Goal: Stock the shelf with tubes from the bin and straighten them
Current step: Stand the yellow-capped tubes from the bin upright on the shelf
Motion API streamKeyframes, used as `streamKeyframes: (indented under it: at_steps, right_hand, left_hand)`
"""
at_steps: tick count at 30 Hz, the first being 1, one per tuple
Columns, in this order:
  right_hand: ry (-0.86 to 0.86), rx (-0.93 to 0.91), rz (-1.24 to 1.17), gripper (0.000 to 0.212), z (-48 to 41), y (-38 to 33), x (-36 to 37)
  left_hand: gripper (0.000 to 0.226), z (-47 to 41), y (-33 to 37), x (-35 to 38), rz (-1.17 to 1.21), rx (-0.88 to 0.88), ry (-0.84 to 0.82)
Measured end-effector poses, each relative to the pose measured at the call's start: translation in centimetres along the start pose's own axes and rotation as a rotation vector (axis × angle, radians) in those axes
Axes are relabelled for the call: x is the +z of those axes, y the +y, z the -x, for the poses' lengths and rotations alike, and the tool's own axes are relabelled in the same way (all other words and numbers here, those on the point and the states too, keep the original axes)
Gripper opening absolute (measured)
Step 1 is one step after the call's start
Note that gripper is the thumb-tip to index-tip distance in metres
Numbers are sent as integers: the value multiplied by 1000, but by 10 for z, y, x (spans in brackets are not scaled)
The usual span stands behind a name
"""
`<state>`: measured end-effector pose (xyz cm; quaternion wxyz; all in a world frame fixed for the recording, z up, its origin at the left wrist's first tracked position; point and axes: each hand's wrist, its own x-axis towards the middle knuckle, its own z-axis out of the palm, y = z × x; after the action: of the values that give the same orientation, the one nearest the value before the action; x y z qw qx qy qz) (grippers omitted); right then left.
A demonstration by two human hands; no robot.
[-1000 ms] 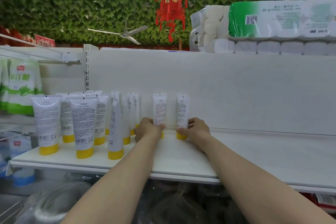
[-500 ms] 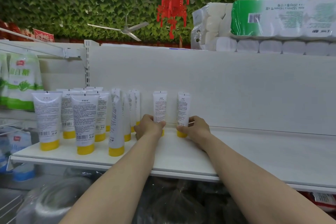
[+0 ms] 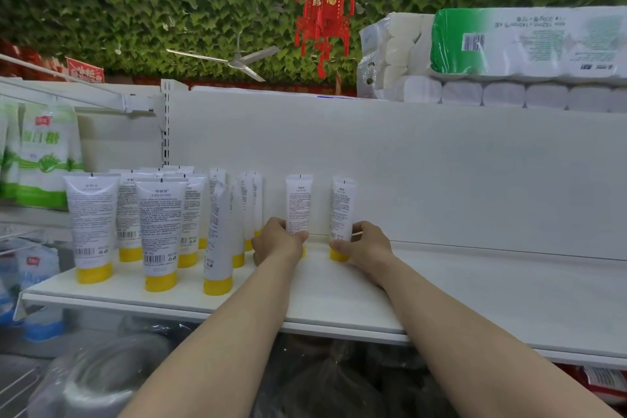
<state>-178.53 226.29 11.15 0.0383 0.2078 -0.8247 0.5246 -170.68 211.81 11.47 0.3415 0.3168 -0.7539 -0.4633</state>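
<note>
Left hand (image 3: 277,241) and right hand (image 3: 368,243) each grasp an upright tube (image 3: 298,202) (image 3: 342,210), yellow caps down, on the shelf (image 3: 475,288).

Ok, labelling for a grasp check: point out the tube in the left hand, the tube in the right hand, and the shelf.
left-hand tube (image 3: 298,204), head view, printed body.
right-hand tube (image 3: 342,207), head view, printed body.
shelf (image 3: 492,288), head view, bare board.

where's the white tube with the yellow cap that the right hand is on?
Head view, centre: the white yellow-capped tube stands upright at the back of the white shelf, gripped low by the right hand, rightmost of all tubes, beside the tube the left hand holds.
</note>
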Motion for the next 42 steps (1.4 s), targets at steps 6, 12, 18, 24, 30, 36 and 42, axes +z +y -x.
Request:
streamKeyframes:
  at_steps: [6, 12, 18, 24, 30, 36, 42]
  right_hand:
    - [-3, 8, -7, 45, 1, 0, 0]
    - [-4, -4, -2, 44, 4, -1, -1]
    - [16, -11, 16, 66, 20, -10, -10]
    - [120, -25, 85, 71, 47, -12, -40]
    - [194, 2, 96, 65, 85, 1, -95]
    - [239, -25, 192, 58, 132, 7, -162]
    - [285, -60, 316, 55, 184, 25, -263]
  left_hand:
    - [28, 1, -1, -1, 11, 6, 9]
    - [31, 2, -2, 0, -2, 21, 6]
    - [75, 21, 11, -7, -171, 115, 71]
    - [80, 55, 26, -9, -199, 281, 118]
    - [78, 98, 42, -5, -171, 369, 57]
    - [71, 170, 74, 15, -103, 405, -106]
    - [65, 259, 121, 50, -27, 442, -212]
